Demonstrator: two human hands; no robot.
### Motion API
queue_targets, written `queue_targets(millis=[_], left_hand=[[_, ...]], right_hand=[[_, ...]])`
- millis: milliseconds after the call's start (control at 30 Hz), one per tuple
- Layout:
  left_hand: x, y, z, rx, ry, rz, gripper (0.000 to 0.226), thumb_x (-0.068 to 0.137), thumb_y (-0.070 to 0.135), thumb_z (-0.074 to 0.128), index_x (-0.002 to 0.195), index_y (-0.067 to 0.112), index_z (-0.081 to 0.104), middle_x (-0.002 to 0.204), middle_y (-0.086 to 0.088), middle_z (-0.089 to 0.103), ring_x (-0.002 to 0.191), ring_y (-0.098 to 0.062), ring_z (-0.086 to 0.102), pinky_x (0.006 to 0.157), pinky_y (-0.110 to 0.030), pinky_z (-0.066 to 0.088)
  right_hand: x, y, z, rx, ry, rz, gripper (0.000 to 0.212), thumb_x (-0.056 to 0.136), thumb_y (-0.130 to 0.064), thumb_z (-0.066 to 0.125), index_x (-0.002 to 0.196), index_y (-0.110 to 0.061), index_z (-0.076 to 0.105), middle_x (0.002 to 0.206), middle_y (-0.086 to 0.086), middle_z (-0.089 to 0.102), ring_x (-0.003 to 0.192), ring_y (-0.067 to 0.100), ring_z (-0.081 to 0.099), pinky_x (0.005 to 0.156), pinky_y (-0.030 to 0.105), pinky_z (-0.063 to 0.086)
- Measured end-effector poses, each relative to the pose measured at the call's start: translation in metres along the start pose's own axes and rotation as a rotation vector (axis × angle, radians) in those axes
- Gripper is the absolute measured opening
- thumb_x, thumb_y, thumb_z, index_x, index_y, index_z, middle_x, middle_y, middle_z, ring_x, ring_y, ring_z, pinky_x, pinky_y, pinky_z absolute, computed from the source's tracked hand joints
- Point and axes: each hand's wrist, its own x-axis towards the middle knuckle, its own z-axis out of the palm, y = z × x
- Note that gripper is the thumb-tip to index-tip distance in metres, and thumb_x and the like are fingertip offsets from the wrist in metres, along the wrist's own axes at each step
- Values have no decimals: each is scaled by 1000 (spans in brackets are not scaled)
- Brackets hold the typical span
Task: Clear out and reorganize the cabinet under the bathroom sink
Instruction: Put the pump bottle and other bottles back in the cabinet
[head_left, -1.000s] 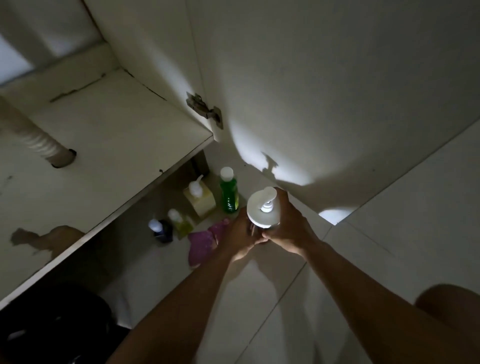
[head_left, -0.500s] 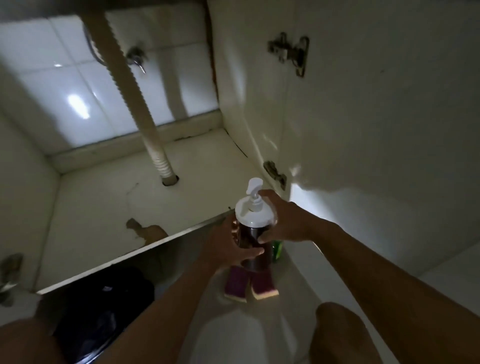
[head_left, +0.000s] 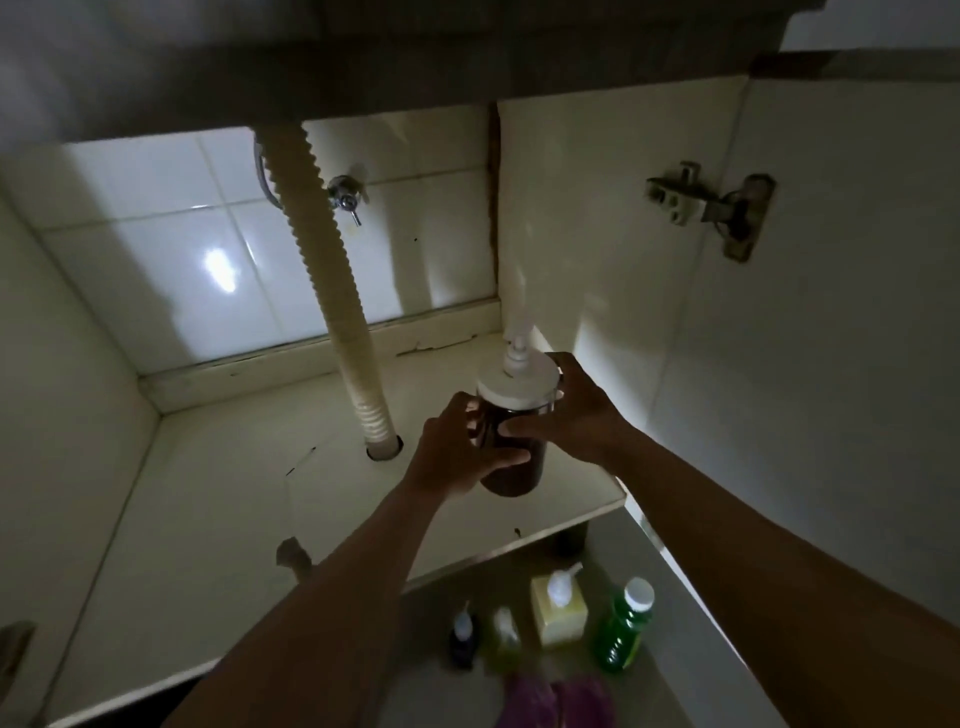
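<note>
The left grip (head_left: 457, 452) and the right grip (head_left: 576, 415) were both curled round the brown pump bottle (head_left: 519, 470), upright at the centre of the frame, over the cabinet floor (head_left: 208, 493) and right of the drain hose (head_left: 332, 291). Whether it touched that floor was unclear. A green bottle (head_left: 621, 631) stood lower right.
</note>
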Motion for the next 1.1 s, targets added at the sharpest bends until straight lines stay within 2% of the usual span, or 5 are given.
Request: queue_targets(millis=[133, 233, 733, 900, 1100], left_hand=[[59, -21, 1, -10, -15, -7, 86, 56, 47, 92, 128, 24, 51, 122, 9, 64, 100, -7, 59, 76, -18, 45], [97, -34, 2, 1, 4, -6, 84, 60, 45, 91, 132, 25, 53, 124, 9, 62, 105, -11, 59, 81, -21, 43], [199, -57, 30, 42, 177, -75, 80, 75, 39, 82, 143, 20, 42, 138, -4, 54, 124, -24, 53, 97, -33, 46], [220, -41, 41, -55, 290, -201, 62, 78, 28, 81, 121, 15, 37, 127, -9, 60, 106, -29, 64, 80, -36, 55], [229, -43, 49, -159, 278, -214, 49, 91, 26, 67, 134, 17, 46, 138, -2, 56, 119, -18, 56, 62, -9, 35]], right_hand=[[57, 7, 10, -56, 24, 15, 94, 59, -38, 93, 137, -27, 43, 117, -12, 57, 106, 12, 56, 74, 17, 44], [99, 13, 21, -119, 58, 5, 103, 42, -57, 90, 132, -26, 50, 115, -12, 64, 106, 12, 63, 89, 33, 54], [177, 35, 38, -482, 205, -214, 62, 87, -20, 70, 138, -22, 36, 134, 9, 45, 108, 30, 61, 78, 33, 53], [194, 40, 33, -628, 107, -151, 79, 92, -22, 64, 156, -20, 18, 151, 14, 28, 125, 39, 48, 96, 45, 50], [219, 40, 22, -581, -1, -51, 87, 94, -27, 61, 160, -23, 4, 160, 12, 20, 138, 38, 38, 109, 48, 42]])
